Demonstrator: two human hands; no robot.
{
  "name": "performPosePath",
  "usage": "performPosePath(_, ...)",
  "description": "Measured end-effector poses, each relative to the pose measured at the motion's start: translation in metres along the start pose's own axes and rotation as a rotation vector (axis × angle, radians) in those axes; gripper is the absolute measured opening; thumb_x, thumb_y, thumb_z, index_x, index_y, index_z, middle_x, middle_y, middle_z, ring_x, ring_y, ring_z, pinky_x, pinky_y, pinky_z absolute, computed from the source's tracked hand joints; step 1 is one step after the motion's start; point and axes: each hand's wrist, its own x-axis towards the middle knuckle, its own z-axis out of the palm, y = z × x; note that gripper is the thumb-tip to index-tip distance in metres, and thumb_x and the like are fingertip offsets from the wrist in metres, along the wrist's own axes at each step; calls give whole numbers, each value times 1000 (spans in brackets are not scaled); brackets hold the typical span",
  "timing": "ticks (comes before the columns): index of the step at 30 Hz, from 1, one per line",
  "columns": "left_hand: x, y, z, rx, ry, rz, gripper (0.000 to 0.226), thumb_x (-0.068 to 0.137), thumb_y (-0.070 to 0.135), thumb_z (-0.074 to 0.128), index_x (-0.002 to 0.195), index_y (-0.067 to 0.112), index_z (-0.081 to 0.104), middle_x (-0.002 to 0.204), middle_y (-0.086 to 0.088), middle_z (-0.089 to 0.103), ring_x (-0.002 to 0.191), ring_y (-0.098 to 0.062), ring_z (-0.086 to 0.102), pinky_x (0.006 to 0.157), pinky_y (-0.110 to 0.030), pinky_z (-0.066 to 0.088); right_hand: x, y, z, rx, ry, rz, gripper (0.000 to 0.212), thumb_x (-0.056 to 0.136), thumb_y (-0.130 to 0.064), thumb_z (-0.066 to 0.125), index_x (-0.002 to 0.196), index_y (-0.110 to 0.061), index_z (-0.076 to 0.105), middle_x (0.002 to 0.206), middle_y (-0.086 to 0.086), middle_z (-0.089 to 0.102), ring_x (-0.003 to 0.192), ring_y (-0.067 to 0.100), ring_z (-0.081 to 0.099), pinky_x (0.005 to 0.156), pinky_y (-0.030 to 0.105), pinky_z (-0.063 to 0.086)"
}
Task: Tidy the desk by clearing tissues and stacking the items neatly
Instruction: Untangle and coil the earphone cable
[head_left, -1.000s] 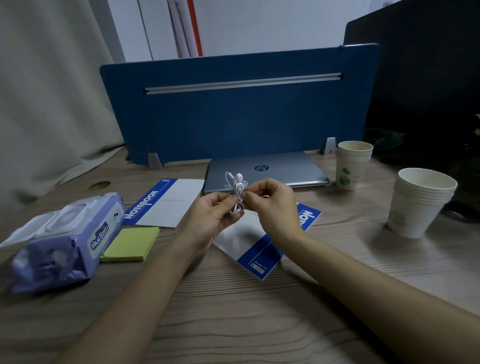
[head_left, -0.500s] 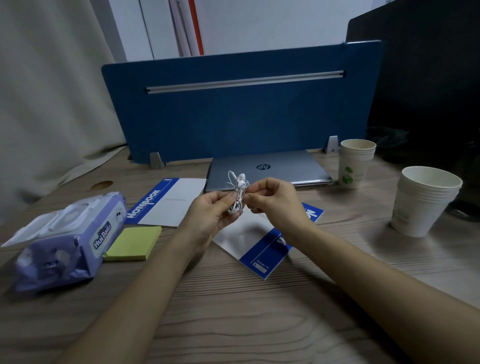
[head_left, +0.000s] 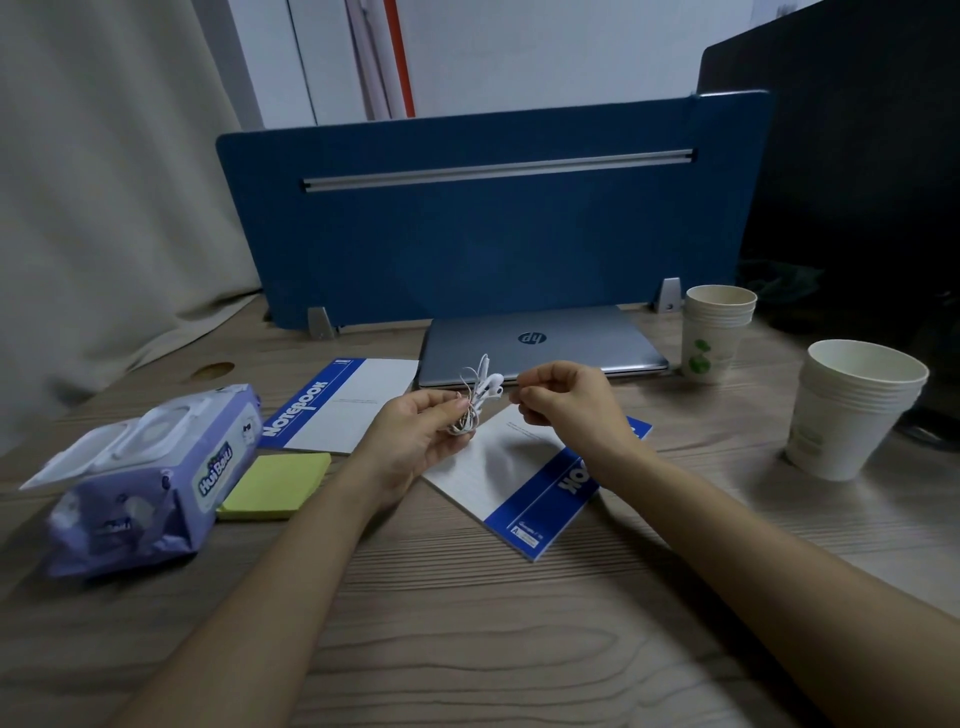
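My left hand holds a coiled bundle of white wired earphones above the desk. My right hand hovers just right of the bundle, fingers curled and pinched; whether it still holds the cord is unclear. Under the hands lies a blue-and-white notebook, set at an angle. A second notebook lies further left. A yellow sticky-note pad rests beside a purple wet-wipe pack whose lid is flipped open.
A closed silver laptop lies against the blue desk divider. Two stacks of paper cups stand at the right, one small, one larger. A dark monitor fills the far right. A cable hole is at the left.
My right hand has drawn slightly away to the right from the earphone bundle. The left hand keeps the coil. The camera has shifted a little.
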Motion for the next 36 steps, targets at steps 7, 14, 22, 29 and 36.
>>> performPosePath(7, 3, 5, -14, 122, 109, 38, 17, 92, 5, 65, 108, 3, 67, 105, -15, 73, 99, -26, 72, 84, -36, 60, 4, 3, -2, -55, 10, 7, 12, 90, -8, 62, 94, -17, 68, 88, 3, 74, 86, 20, 71, 85, 38, 59)
performPosePath(14, 7, 4, -29, 655, 252, 144, 18, 90, 19, 68, 107, 24, 67, 97, 1, 74, 88, -17, 71, 85, -41, 58, 4, 5, -4, -101, -10, 11, 12, 92, -11, 62, 100, -17, 67, 92, -1, 73, 88, 16, 70, 87, 38, 59)
performPosePath(22, 10, 5, -38, 846, 295, 214, 11, 92, 27, 66, 102, 33, 66, 99, 6, 71, 87, -7, 65, 65, -24, 45, 4, 5, -5, -144, -20, 10, 15, 93, -12, 61, 106, -13, 68, 94, -1, 73, 88, 15, 70, 88, 39, 58)
performPosePath(29, 10, 6, -41, 886, 281, 204, 10, 92, 26, 66, 100, 33, 65, 96, 6, 70, 85, -11, 67, 69, -28, 51, 4, 5, -7, -165, -23, 11, 14, 93, -12, 61, 104, -14, 68, 93, -2, 73, 87, 14, 70, 86, 38, 59)
performPosePath(36, 19, 8, -31, 385, 296, 141, 15, 93, 11, 65, 107, 14, 71, 103, -7, 73, 86, -17, 73, 88, -38, 59, 4, 7, -10, -145, -3, 9, 12, 92, -11, 60, 98, -17, 68, 90, -3, 73, 85, 15, 71, 84, 38, 60)
